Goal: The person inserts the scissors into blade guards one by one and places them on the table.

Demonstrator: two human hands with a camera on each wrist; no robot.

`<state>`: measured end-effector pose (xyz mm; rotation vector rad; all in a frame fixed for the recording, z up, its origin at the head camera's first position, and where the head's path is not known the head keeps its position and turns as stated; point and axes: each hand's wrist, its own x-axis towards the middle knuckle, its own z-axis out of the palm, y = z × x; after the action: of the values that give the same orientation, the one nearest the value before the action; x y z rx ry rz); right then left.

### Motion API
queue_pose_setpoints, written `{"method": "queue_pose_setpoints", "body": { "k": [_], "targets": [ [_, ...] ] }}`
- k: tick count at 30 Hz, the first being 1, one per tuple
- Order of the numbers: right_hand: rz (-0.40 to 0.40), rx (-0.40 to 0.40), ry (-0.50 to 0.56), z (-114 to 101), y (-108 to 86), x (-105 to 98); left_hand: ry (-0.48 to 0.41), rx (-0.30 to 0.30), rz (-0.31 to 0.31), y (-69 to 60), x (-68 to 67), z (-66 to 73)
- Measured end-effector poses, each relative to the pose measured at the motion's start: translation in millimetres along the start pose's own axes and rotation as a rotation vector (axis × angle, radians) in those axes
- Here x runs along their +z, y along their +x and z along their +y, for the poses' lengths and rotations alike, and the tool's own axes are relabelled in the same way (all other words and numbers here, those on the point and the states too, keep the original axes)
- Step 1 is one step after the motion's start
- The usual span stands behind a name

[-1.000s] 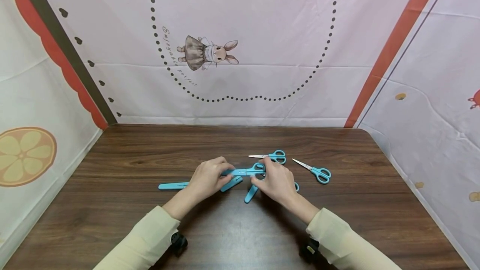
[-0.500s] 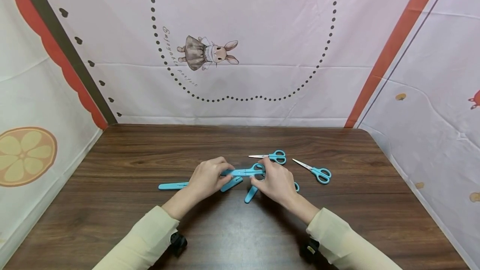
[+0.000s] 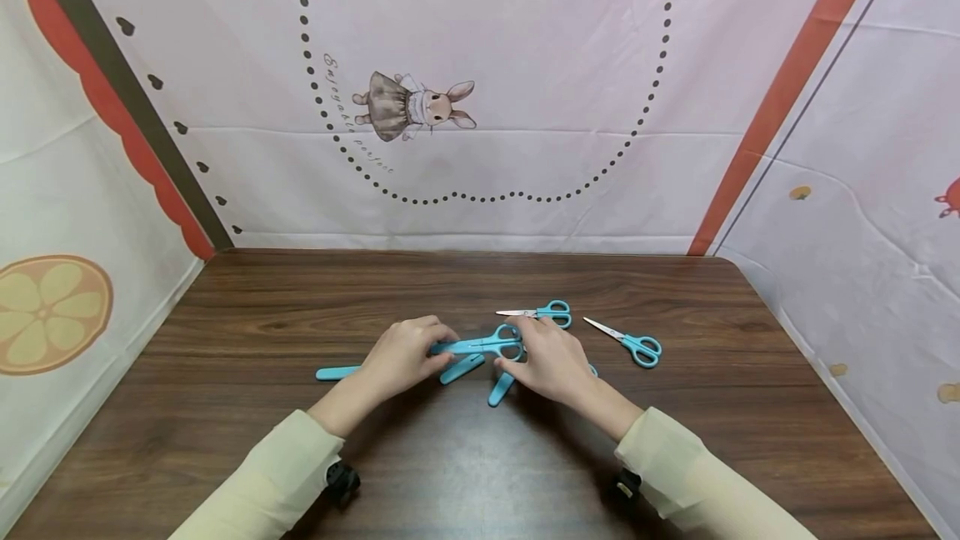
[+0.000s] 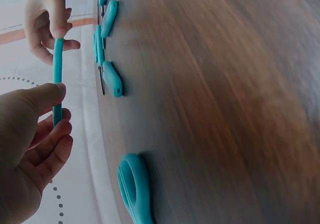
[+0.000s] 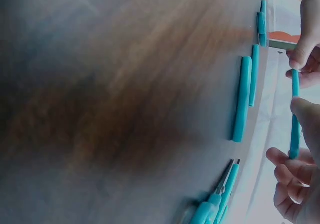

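Above the table, a pair of scissors point(image 3: 491, 343) with light blue handles is held level between both hands, its blades covered by a blue sheath point(image 3: 459, 347). The left hand point(image 3: 406, 357) pinches the sheath end with thumb and fingers, and the right hand point(image 3: 549, 357) grips the handle loops. In the left wrist view the scissors point(image 4: 57, 66) appear edge-on between the left hand point(image 4: 25, 144) and the right hand point(image 4: 46, 14). The right wrist view shows the right hand point(image 5: 305, 159) pinching the scissors point(image 5: 295, 129). Two loose sheaths point(image 3: 462, 369) point(image 3: 502, 388) lie below.
Uncovered scissors point(image 3: 557, 314) lie behind the right hand, and another pair point(image 3: 642, 350) lies farther right. A blue handle point(image 3: 593, 370) peeks out beside the right wrist. Another blue piece point(image 3: 336, 373) is partly behind the left hand. Patterned cloth point(image 3: 525, 65) stands behind the wooden table point(image 3: 247, 315).
Both hands have shifted slightly left with the sheathed scissors, the left hand somewhat more, so that more of the sheath and handle loops shows between them.
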<state>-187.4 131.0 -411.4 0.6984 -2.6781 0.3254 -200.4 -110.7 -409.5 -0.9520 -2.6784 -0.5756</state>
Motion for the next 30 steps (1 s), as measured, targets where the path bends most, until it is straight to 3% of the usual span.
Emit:
{"method": "queue_pose_setpoints", "body": {
  "k": [5, 9, 21, 30],
  "targets": [
    [0.052, -0.098, -0.025, 3.2, 3.4, 1.3, 0.006, -0.026, -0.024, -2.2, -3.6, -3.8],
    [0.058, -0.112, -0.029, 3.3, 6.6, 2.1, 0.028, -0.034, -0.024, -3.1, -5.2, -6.8],
    [-0.026, -0.070, 0.050, -3.2, 20.9, 7.1, 0.071, -0.088, -0.033, -4.3, -9.6, -20.6],
    [-0.079, 0.012, 0.096, -11.2, 31.1, 14.7, 0.082, -0.109, -0.016, -5.7, -12.3, -32.9]
  ]
}}
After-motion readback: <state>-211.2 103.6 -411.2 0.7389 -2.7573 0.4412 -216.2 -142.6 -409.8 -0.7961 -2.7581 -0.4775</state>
